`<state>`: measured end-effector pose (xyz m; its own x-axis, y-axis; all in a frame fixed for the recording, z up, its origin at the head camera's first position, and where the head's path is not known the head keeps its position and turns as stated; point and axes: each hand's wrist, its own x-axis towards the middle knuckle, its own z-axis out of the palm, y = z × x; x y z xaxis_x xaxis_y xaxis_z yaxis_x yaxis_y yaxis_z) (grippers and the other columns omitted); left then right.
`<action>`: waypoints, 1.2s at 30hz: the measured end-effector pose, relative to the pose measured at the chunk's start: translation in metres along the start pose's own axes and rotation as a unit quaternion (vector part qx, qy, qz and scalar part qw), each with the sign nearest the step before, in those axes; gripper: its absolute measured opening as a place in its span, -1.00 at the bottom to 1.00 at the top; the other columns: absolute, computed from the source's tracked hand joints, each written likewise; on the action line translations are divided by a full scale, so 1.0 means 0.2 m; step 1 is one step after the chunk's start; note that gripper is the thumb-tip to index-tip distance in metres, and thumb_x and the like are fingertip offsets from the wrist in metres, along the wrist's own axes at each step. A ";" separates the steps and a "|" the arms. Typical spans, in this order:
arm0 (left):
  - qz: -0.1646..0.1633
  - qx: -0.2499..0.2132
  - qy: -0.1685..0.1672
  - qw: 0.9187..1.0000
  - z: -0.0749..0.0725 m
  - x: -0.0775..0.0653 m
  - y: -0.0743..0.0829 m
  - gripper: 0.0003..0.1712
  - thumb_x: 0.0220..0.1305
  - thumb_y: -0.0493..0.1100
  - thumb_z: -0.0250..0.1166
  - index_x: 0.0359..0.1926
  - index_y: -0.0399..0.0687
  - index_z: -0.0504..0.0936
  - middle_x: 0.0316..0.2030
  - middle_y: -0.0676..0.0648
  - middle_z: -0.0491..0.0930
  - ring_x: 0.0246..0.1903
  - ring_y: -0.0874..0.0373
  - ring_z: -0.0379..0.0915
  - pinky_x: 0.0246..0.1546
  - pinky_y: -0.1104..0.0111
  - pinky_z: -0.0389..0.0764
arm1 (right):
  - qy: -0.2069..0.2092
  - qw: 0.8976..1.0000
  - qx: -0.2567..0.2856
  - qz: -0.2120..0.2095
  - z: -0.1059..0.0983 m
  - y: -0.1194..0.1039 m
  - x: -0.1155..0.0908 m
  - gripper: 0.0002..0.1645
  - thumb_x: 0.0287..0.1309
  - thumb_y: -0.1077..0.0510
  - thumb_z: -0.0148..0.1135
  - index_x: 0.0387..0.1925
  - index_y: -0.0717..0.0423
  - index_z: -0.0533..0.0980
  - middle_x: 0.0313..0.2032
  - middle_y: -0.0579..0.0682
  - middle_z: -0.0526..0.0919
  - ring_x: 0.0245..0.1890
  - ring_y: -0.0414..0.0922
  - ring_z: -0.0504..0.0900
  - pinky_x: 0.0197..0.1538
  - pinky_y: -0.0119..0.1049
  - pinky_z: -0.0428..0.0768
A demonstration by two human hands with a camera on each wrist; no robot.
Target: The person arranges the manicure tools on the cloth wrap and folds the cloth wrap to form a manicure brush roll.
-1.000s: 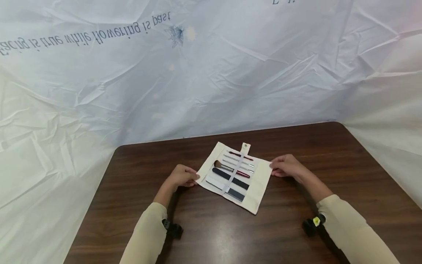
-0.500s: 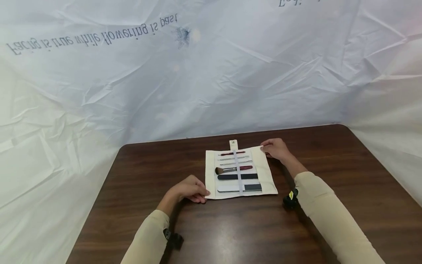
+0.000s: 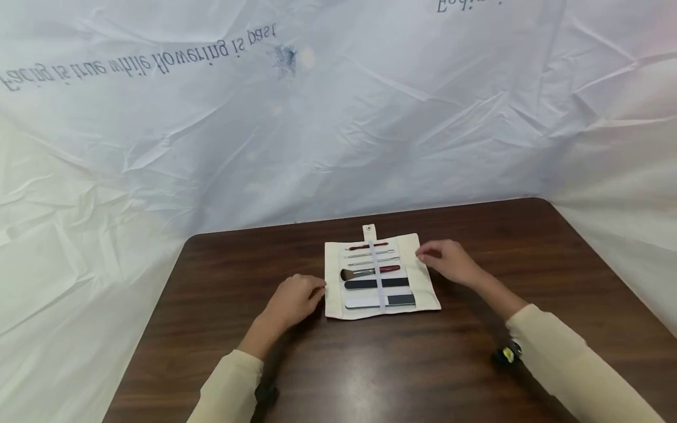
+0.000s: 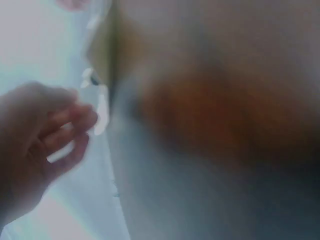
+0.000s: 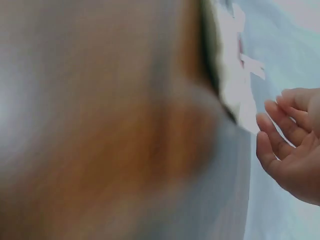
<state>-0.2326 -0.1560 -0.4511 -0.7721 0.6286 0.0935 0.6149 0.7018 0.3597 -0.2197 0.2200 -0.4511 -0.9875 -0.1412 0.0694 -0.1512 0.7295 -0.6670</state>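
A cream fabric tool roll [image 3: 333, 276] lies unrolled and flat on the brown table. Under its pale elastic strap [image 3: 376, 270] sit a makeup brush [image 3: 388, 268] with a red handle, a black nail file [image 3: 365, 284], a white-and-grey file [image 3: 401, 299], two thin silver tools and a slim red-handled tool [image 3: 370, 247]. At the roll's left edge are the fingertips of my left hand [image 3: 296, 296], loosely bent. My right hand [image 3: 449, 258] hovers by the right edge; the right wrist view shows its relaxed fingers [image 5: 272, 150] with nothing between them.
A snap tab [image 3: 369, 230] sticks out from the roll's far side. The wood-patterned table [image 3: 254, 247] has rounded far corners. Beyond it hangs a wrinkled white sheet [image 3: 344, 135] with printed lettering.
The roll has turned from a slant to lie nearly square, then shifted slightly left in view. Both hands have let go of its corners.
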 end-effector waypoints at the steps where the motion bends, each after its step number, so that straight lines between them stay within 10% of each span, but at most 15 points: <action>1: 0.023 0.025 0.000 0.999 0.01 -0.02 0.00 -0.81 0.40 -0.19 0.30 -0.05 -0.06 0.78 -0.13 -0.03 0.79 -0.21 0.11 0.72 -0.15 0.21 0.71 | -0.004 1.000 -0.011 -0.023 0.00 0.00 -0.04 -0.75 0.38 0.23 0.22 0.00 0.25 0.68 -0.02 0.21 0.76 0.03 0.12 0.69 0.02 0.00 0.64; 11: 0.069 0.053 -0.061 0.994 0.07 -0.10 -0.02 -0.43 0.25 -0.09 0.28 0.30 -0.05 0.60 0.36 -0.06 0.52 0.35 -0.01 0.48 0.18 0.07 0.62 | -0.059 0.978 -0.155 -0.123 0.06 0.07 -0.32 -0.33 0.12 -0.23 0.47 0.16 0.07 0.65 0.31 -0.03 0.60 0.17 -0.03 0.55 0.12 0.02 0.60; 16: 0.082 0.071 -0.048 0.993 0.10 -0.11 -0.01 -0.44 0.33 -0.03 0.32 0.30 -0.11 0.59 0.35 -0.09 0.54 0.43 -0.02 0.38 0.31 0.05 0.52 | -0.044 0.967 -0.192 -0.164 0.08 0.08 -0.34 -0.36 0.10 -0.09 0.50 0.18 0.10 0.64 0.33 -0.02 0.57 0.19 -0.02 0.53 0.11 0.03 0.60; 22: 0.090 0.064 0.008 0.994 0.14 -0.09 0.00 -0.61 0.33 -0.20 0.36 0.17 -0.13 0.69 0.19 -0.10 0.68 0.26 -0.01 0.57 0.20 0.11 0.61 | -0.018 0.965 -0.188 -0.183 0.11 0.09 -0.33 -0.53 0.13 0.09 0.46 0.10 0.11 0.68 0.25 -0.02 0.61 0.17 -0.04 0.56 0.10 -0.02 0.61; 29: 0.031 -0.093 0.079 0.992 0.19 -0.05 -0.03 -0.83 0.39 -0.18 0.31 -0.08 -0.01 0.79 -0.10 -0.03 0.79 -0.05 0.14 0.73 -0.01 0.22 0.70 | 0.008 0.986 -0.069 -0.154 0.11 0.13 -0.28 -0.78 0.25 0.14 0.40 -0.07 0.05 0.73 0.09 0.00 0.71 0.09 0.00 0.58 0.04 -0.10 0.60; 36: -0.039 -0.187 0.105 0.976 0.20 -0.01 -0.05 -0.78 0.46 -0.08 0.25 -0.31 -0.02 0.73 -0.49 0.07 0.63 -0.46 0.31 0.41 -0.33 0.46 0.48 | 0.025 0.994 0.004 -0.110 0.09 0.14 -0.23 -0.79 0.40 0.19 0.22 -0.08 0.17 0.71 -0.12 0.07 0.76 -0.14 -0.33 0.54 -0.14 -0.38 0.53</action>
<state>-0.2310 -0.1497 -0.4922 -0.8541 0.4679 0.2271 0.4821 0.5484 0.6832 -0.1774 0.2348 -0.4862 -0.9314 -0.2630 0.2515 -0.3639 0.6790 -0.6376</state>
